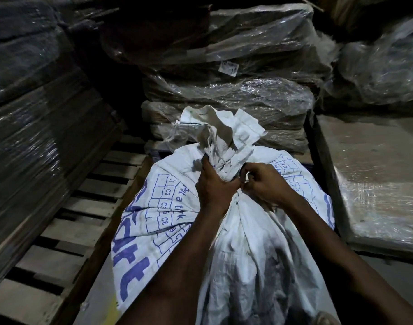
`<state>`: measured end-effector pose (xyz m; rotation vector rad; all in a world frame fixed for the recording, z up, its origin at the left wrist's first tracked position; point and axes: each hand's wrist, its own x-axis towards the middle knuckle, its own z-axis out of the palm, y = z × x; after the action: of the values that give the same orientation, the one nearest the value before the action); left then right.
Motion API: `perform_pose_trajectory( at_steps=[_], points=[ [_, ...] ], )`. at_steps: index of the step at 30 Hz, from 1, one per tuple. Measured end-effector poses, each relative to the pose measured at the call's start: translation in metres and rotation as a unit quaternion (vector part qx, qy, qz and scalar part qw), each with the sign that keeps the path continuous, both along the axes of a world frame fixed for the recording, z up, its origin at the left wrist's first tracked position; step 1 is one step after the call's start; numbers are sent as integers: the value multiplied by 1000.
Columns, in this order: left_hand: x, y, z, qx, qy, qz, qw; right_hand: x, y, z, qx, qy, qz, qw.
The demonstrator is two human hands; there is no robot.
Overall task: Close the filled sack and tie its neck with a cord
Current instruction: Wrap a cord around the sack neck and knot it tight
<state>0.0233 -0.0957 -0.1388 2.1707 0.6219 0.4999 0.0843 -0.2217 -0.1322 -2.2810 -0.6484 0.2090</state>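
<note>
Sack (243, 254), filled, white, stood directly below viewer. Left hand (212, 186) was clenched round gathered neck (226, 160); right hand (264, 181), touching it, pinched cord (236, 201) just beneath. Neck's long axis ran away from viewer. Beyond: wrapped bundles (229, 95).

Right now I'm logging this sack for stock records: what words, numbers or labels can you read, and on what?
"C2", "C3", "C6": grid cells printed in blue on the sack.
Large blue lettering down the sack's left side: cut off by folds, not readable whole.
Small vertical word beside the grid: too distorted to read.
White label on a wrapped bundle behind: too small to read.
</note>
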Motion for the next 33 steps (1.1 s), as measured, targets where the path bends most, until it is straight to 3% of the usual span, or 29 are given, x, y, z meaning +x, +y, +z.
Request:
perform_pose_trajectory(
  at_steps=[3, 7, 9, 14, 21, 23, 25, 28, 30, 31, 33],
  points=[
    [3, 5, 0, -11, 26, 8, 1000, 0, -3, -3, -43, -38, 1, 998],
    [0, 1, -2, 1, 14, -3, 1000, -5, -8, -27, 179, 70, -64, 979],
    [-3, -2, -3, 17, -2, -11, 1000, -3, -4, -36, 200, 67, -120, 970],
    [-2, -4, -7, 37, 10, -40, 998, 7, 13, -46, 64, 38, -228, 971],
    [3, 41, 12, 7, 118, -188, 975, -1, 16, -23, -72, -57, -184, 979],
    [-8, 65, 12, 47, 92, -203, 974, -8, 13, -21, -72, -71, -151, 983],
    [-19, 91, 3, 158, 77, -202, 963, -23, 12, -22, -113, -72, -121, 984],
    [-32, 111, -14, 392, 90, -207, 892, -42, 19, -27, -255, -102, -87, 958],
    [-41, 109, -25, 488, 67, -224, 841, -48, 24, -27, -287, -114, -104, 945],
    [-44, 107, -33, 507, 45, -233, 829, -48, 26, -24, -265, -87, -127, 952],
    [-48, 104, -44, 486, 32, -200, 850, -44, 30, -16, -226, 4, -135, 965]
  ],
)
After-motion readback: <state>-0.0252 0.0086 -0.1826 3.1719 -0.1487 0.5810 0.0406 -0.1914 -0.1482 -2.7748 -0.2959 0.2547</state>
